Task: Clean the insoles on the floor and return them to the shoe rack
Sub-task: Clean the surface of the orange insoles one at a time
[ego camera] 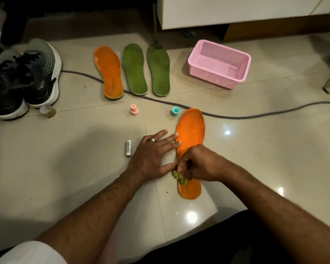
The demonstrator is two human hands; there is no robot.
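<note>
Orange foam insole (191, 130) lies flat on the near floor tile, right of centre. Left hand (154, 157), fingers straight, presses its left edge; right hand (195, 164) pinches a small green scrubbing wad (180, 178) against the heel. Risk: hard rubbing may slide the thin insole if pressure eases, or shred the wad.

Orange insole's (191, 134) middle under the right hand (200, 163); green wad (179, 177) unidentifiable.
</note>
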